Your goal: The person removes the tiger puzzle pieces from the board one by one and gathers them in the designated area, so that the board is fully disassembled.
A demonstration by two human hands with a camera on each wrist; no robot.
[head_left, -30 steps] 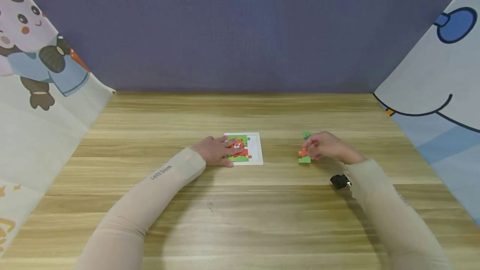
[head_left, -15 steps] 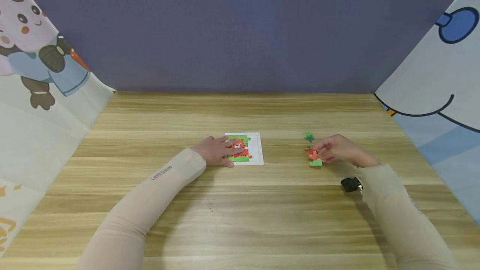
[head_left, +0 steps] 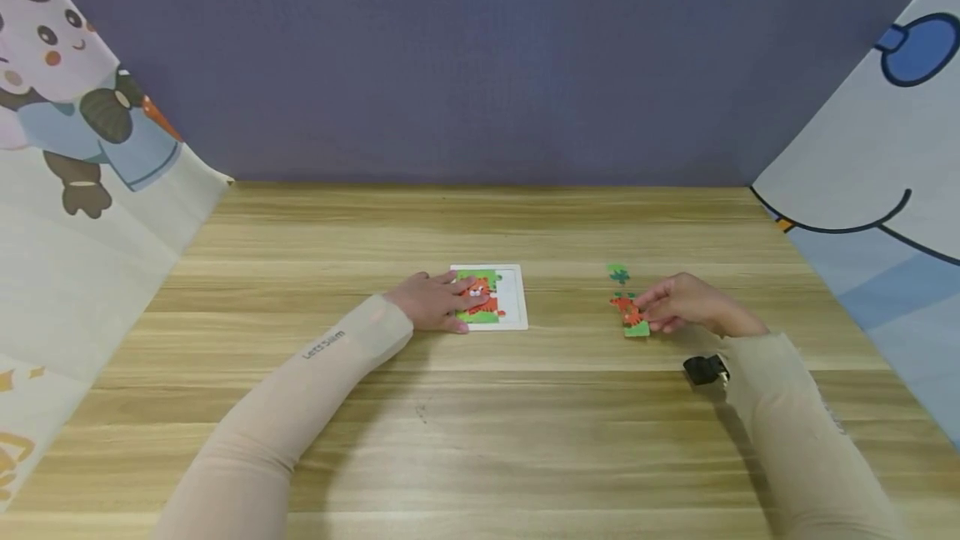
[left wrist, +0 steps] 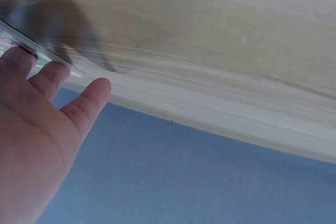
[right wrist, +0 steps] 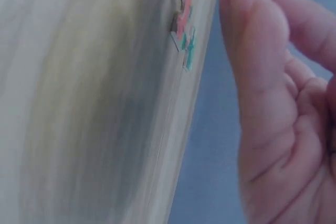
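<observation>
In the head view my left hand (head_left: 435, 301) rests on a white puzzle tray (head_left: 514, 317), fingers spread across the tiger picture. Half of the picture is in place; the tray's right part is bare. In the left wrist view the left hand (left wrist: 42, 119) shows three finger ends at the tray's edge. My right hand (head_left: 682, 304) is bent at an orange and green puzzle piece (head_left: 632, 313), fingertips pinching its right edge. A green piece with a dark bush (head_left: 618, 273) lies just behind it. In the right wrist view the right hand's (right wrist: 278, 93) fingertip contact is out of sight.
The pieces and tray lie on a wood-grain table (head_left: 525, 440). A blue-grey wall (head_left: 480, 65) stands behind it, and printed cloth panels (head_left: 862, 148) flank both sides. A black buckle (head_left: 703, 370) hangs by the right sleeve.
The right hand has moved right and slightly nearer, and the orange and green piece has slid with it, turning a little. The bush piece is now uncovered. My left hand stays put.
</observation>
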